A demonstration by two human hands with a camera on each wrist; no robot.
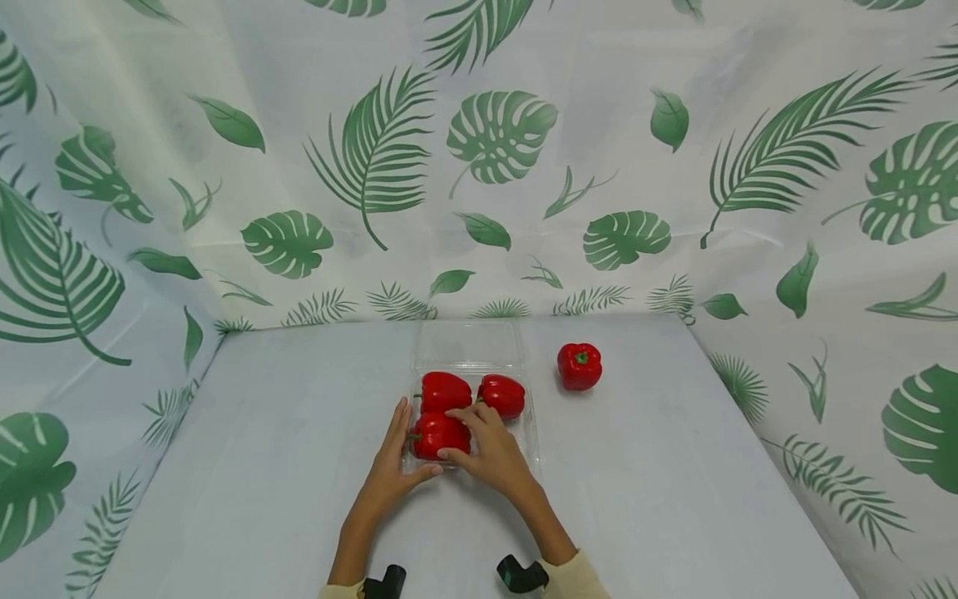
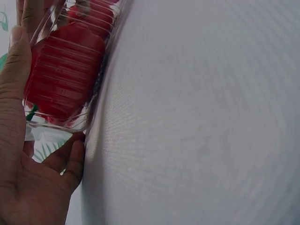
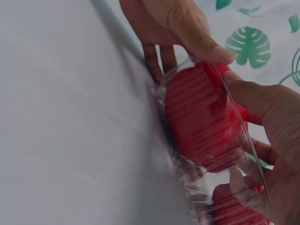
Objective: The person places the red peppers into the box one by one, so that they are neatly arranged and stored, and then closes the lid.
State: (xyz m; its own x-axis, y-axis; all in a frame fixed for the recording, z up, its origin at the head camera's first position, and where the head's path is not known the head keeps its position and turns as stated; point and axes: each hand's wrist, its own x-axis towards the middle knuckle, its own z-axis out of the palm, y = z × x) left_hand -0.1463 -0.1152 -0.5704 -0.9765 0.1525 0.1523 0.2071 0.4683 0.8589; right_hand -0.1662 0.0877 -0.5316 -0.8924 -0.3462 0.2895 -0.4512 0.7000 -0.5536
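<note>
A clear plastic clamshell box (image 1: 519,445) lies with its lid (image 1: 467,345) folded back, away from me. Three red bell peppers are inside: a front left pepper (image 1: 434,438), a back left pepper (image 1: 446,391) and a back right pepper (image 1: 504,397). My right hand (image 1: 494,449) holds the front left pepper between thumb and fingers, its stem pointing left. Around the box's front left corner, my left hand (image 1: 392,467) grips with the fingers along the left wall and the thumb at the front rim. Through the ribbed wall (image 2: 65,70), the left wrist view shows red pepper.
Another red bell pepper (image 1: 580,366) stands on the white table (image 1: 644,482), right of the open lid, stem up. Behind the table and along both sides hangs a leaf-patterned sheet (image 1: 569,274). Dark devices (image 1: 521,574) sit at both wrists.
</note>
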